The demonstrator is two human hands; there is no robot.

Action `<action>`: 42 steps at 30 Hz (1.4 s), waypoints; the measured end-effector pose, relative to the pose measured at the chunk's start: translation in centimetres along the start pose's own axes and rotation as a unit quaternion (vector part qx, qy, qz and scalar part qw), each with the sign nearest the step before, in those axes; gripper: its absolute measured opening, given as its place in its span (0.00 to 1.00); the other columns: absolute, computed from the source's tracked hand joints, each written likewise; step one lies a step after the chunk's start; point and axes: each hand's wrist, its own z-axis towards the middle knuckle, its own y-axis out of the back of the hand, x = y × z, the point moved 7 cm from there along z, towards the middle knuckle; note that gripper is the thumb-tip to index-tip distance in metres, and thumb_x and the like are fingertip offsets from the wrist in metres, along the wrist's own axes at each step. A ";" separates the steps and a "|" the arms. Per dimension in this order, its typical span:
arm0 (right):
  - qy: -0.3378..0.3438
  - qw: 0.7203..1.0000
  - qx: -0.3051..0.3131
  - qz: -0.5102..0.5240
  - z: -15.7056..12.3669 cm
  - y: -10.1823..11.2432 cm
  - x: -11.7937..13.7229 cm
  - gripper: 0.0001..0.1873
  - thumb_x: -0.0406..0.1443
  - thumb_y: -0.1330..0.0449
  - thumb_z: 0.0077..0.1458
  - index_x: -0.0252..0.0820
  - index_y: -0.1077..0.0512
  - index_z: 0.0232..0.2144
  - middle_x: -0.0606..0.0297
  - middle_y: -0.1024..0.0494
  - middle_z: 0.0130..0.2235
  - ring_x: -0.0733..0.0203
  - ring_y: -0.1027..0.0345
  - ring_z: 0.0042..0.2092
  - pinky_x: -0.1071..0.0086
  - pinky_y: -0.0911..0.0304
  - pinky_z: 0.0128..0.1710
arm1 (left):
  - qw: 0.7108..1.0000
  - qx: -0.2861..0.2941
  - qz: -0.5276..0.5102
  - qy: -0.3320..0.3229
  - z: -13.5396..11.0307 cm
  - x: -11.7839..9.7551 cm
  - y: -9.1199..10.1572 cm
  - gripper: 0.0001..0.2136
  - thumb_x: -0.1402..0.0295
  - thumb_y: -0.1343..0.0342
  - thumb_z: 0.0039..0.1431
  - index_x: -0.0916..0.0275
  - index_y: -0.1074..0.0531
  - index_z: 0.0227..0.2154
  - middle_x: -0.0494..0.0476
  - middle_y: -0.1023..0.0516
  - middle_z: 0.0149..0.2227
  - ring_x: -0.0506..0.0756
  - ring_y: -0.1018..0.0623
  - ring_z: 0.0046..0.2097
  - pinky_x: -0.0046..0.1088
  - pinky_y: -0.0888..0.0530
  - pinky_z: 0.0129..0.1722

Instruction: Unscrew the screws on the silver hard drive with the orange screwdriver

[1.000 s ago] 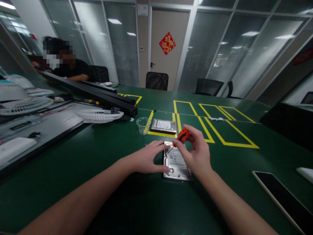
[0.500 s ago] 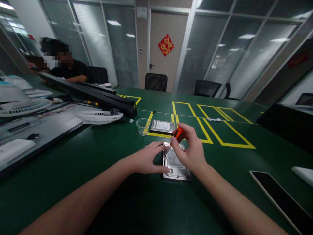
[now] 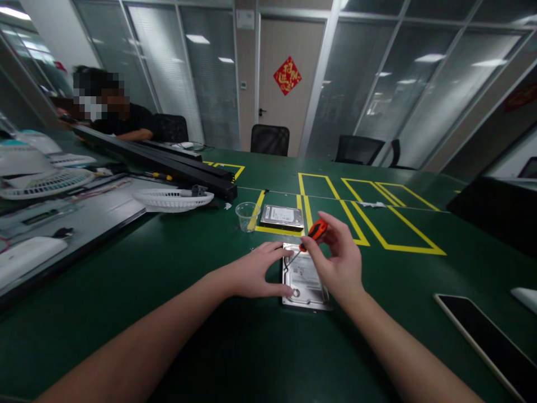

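Observation:
A silver hard drive (image 3: pixel 305 282) lies flat on the green table in front of me. My left hand (image 3: pixel 260 272) holds it at its left side, thumb and forefinger spread apart and resting on its top face. An orange-and-black screwdriver (image 3: pixel 316 232) is gripped between the thumb and fingers of my right hand (image 3: pixel 338 260), above the drive. Its thin shaft slants down to the left, with the tip at the drive's left part near a dark curved mark. Whether the tip sits in a screw is too small to tell.
Beyond my hands lie a second hard drive (image 3: pixel 282 216) and a clear plastic cup (image 3: pixel 247 217). White baskets (image 3: pixel 172 200), long black bars (image 3: pixel 201 178) and a grey panel (image 3: pixel 100 224) fill the left. A phone (image 3: pixel 482 336) lies at right. A person (image 3: pixel 130 120) sits far left.
The screwdriver handle has tilted further to the right, with my right hand shifting slightly that way. My left hand stays on the drive. The whole view has shifted a little.

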 end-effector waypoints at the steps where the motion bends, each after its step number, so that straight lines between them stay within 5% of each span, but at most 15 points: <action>1: -0.006 1.000 0.005 0.007 -0.1 0.0 0.0 0.30 0.38 0.32 0.67 0.54 0.31 0.68 0.61 0.20 0.51 0.54 0.20 0.46 0.52 0.21 0.49 | 1.000 0.000 0.002 0.000 0.0 0.0 0.0 0.47 0.39 0.30 0.59 0.55 0.37 0.75 0.70 0.45 0.80 0.76 0.43 0.79 0.64 0.40 0.76; 18: -0.010 0.998 0.047 0.048 -0.7 -0.6 0.6 0.33 0.35 0.37 0.70 0.59 0.37 0.73 0.59 0.20 0.59 0.52 0.20 0.51 0.49 0.22 0.56 | 1.000 0.003 0.006 0.003 0.0 0.0 0.1 0.47 0.40 0.30 0.60 0.56 0.37 0.75 0.70 0.44 0.80 0.75 0.42 0.79 0.62 0.40 0.76; 22: 0.025 0.999 0.027 0.012 -0.5 -0.3 1.2 0.33 0.36 0.31 0.66 0.60 0.32 0.69 0.61 0.20 0.53 0.54 0.21 0.47 0.53 0.21 0.50 | 1.000 -0.012 -0.011 -0.012 -0.1 -0.1 0.2 0.44 0.42 0.28 0.59 0.54 0.34 0.73 0.68 0.42 0.79 0.75 0.41 0.78 0.62 0.40 0.76; 28: 0.001 0.997 0.060 0.040 -0.7 -0.7 1.2 0.34 0.34 0.38 0.70 0.57 0.39 0.74 0.56 0.22 0.62 0.51 0.20 0.55 0.49 0.22 0.58 | 1.000 -0.002 -0.003 -0.001 -0.1 0.1 0.1 0.46 0.41 0.29 0.59 0.55 0.36 0.74 0.70 0.44 0.79 0.75 0.41 0.78 0.62 0.39 0.76; 35: 0.053 0.997 0.048 -0.020 -0.6 -0.4 2.2 0.33 0.35 0.32 0.67 0.59 0.33 0.70 0.61 0.20 0.52 0.54 0.22 0.46 0.53 0.20 0.48 | 1.000 -0.012 -0.014 -0.023 -0.1 -0.7 0.4 0.42 0.45 0.28 0.60 0.55 0.34 0.72 0.68 0.39 0.77 0.72 0.38 0.77 0.59 0.38 0.76; 42: 0.031 0.997 0.069 0.029 -0.9 -0.9 2.1 0.36 0.32 0.37 0.70 0.58 0.40 0.74 0.57 0.22 0.63 0.50 0.20 0.56 0.49 0.21 0.59 | 1.000 -0.008 -0.008 -0.015 -0.1 -0.4 0.3 0.44 0.42 0.29 0.60 0.54 0.35 0.73 0.68 0.42 0.79 0.74 0.41 0.78 0.62 0.39 0.76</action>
